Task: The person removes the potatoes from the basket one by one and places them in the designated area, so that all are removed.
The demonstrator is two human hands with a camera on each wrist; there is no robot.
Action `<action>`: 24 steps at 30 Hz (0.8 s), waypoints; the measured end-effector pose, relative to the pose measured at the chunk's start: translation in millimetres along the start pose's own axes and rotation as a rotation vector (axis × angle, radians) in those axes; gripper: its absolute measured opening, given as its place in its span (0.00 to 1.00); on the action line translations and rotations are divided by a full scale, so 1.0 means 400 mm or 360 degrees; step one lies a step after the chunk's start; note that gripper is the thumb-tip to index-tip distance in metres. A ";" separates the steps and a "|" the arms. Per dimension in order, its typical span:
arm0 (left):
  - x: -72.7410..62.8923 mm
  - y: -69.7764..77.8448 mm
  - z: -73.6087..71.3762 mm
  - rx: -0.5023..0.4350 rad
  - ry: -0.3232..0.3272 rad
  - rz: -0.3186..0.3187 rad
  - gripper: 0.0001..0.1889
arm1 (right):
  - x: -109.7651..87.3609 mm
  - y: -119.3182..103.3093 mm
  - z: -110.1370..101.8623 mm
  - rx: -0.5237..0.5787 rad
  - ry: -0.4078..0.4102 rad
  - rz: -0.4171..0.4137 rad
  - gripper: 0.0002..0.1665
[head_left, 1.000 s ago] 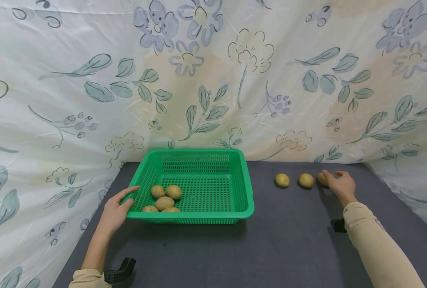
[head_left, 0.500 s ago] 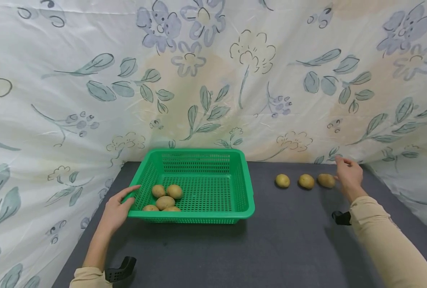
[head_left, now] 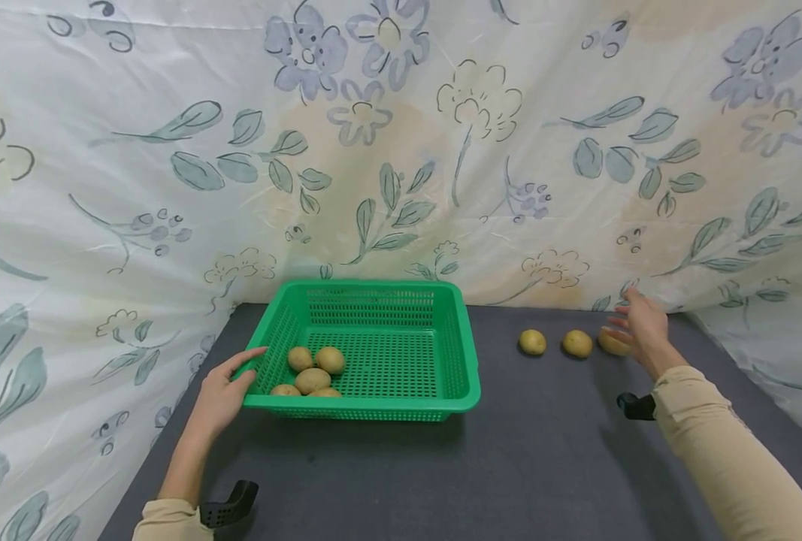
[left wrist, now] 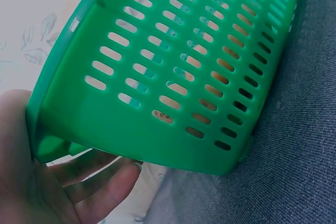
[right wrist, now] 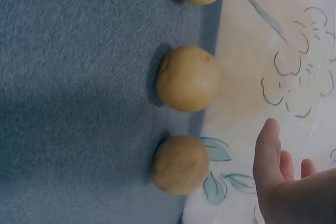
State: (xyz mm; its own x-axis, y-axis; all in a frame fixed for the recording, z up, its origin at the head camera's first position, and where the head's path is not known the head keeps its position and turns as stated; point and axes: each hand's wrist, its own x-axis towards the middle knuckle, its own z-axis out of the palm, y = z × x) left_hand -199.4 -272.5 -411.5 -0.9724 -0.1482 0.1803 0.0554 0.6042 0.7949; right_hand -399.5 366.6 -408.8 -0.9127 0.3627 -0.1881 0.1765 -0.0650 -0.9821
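Note:
My left hand (head_left: 225, 391) grips the near left corner of a green plastic basket (head_left: 373, 404), its rim (left wrist: 68, 30) between thumb and fingers in the left wrist view. Several potatoes (head_left: 313, 379) lie together in the basket's left part. At the right, three potatoes stand in a row on the table: a left one (head_left: 532, 343), a middle one (head_left: 577, 344) and a browner right one (head_left: 608, 345). My right hand (head_left: 647, 327), fingers extended and holding nothing, is over the right potato and partly covers it. In the right wrist view, this hand (right wrist: 286, 182) is apart from the browner potato (right wrist: 181, 165).
The dark grey table (head_left: 401, 473) runs back to a floral-patterned sheet (head_left: 468, 188) hanging behind and at both sides. Black wrist straps (head_left: 230, 507) sit at both wrists. The basket's far wall stands close to the sheet.
My right hand let go of the right potato, lifted away to the right, then spread its fingers and came slightly back left. The left hand stays on the basket. The view shifted slightly.

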 end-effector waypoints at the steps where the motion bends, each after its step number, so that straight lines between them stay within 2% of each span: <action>1: 0.000 0.000 0.000 0.0003 0.0005 0.0005 0.22 | -0.048 -0.027 0.017 0.0001 -0.0034 0.0034 0.47; 4: 0.003 -0.002 0.001 0.0007 0.0015 0.0008 0.22 | -0.143 -0.079 0.054 0.0050 -0.0120 0.0081 0.44; 6: 0.003 -0.001 0.001 0.0003 0.0017 0.0005 0.22 | -0.122 -0.069 0.054 0.0074 -0.0195 0.0079 0.44; 8: 0.004 -0.003 0.002 0.0002 0.0022 -0.0002 0.22 | -0.080 -0.051 0.051 0.0131 -0.0237 0.0105 0.44; 12: 0.005 -0.003 0.002 0.0000 0.0025 0.0000 0.22 | 0.008 -0.011 0.049 0.0180 -0.0245 0.0120 0.45; 14: 0.004 -0.003 0.001 0.0003 0.0024 0.0000 0.22 | 0.012 -0.009 0.056 0.0184 -0.0267 0.0098 0.45; 16: 0.004 -0.003 0.001 0.0005 0.0027 -0.0001 0.22 | -0.024 -0.029 0.076 0.0177 -0.0303 0.0080 0.44; 21: 0.004 -0.001 0.001 0.0005 0.0026 -0.0002 0.22 | -0.159 -0.105 0.132 0.0179 -0.0485 0.0050 0.45; 24: 0.002 -0.001 0.000 0.0009 0.0018 -0.0001 0.22 | -0.199 -0.131 0.157 0.0094 -0.0560 0.0003 0.46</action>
State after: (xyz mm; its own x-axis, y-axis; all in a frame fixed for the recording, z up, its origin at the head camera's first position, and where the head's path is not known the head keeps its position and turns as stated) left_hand -200.2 -272.7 -411.7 -0.9698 -0.1574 0.1861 0.0531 0.6086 0.7917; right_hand -359.3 282.7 -342.6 -0.9853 0.0206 -0.1699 0.1661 -0.1226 -0.9785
